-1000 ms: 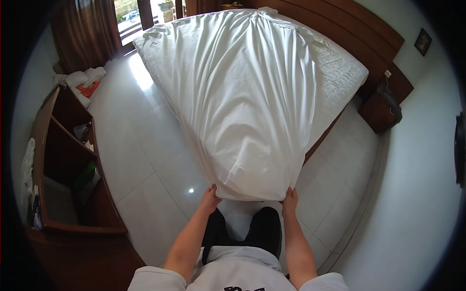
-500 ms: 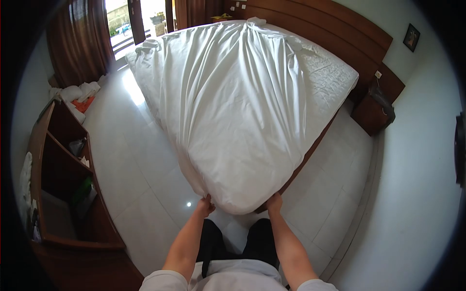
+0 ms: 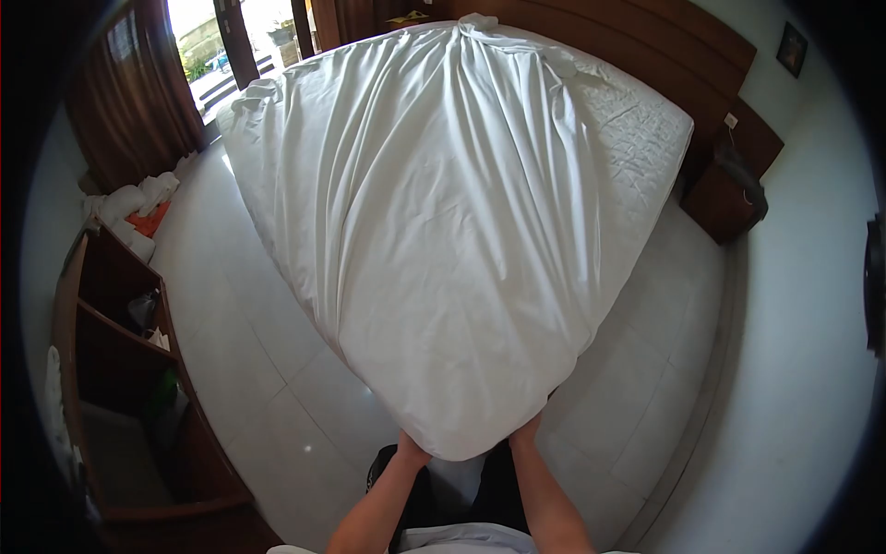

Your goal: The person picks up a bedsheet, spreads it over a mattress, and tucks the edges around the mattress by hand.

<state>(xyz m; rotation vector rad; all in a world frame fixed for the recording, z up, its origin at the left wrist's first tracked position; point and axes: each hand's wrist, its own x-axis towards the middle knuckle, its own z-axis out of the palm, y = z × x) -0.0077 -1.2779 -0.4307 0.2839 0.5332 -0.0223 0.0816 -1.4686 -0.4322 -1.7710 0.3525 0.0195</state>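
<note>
A white bed sheet [image 3: 443,277] is spread over the mattress, with long folds fanning from the far side and a smoother part near me. Its near end wraps over the mattress's rounded end. My left hand [image 3: 413,449] grips the sheet at the left of this end, and my right hand [image 3: 526,432] grips it at the right. Both hands are closed at the lower edge, their fingertips hidden beneath it. On the right, bare quilted mattress [image 3: 637,138] shows beside the sheet. A bunched bit of sheet lies at the far edge.
An open wooden shelf unit [image 3: 171,406] stands at the left. White and orange cloths [image 3: 138,208] lie heaped by the brown curtain [image 3: 129,83]. A wooden headboard [image 3: 646,37] and a bedside cabinet [image 3: 724,198] are at the far right. Tiled floor [image 3: 268,360] surrounds the bed.
Both hands have moved in under the sheet's near end, so less of the fingers shows. The sheet now covers the wooden bed edge on the right. The view has shifted slightly.
</note>
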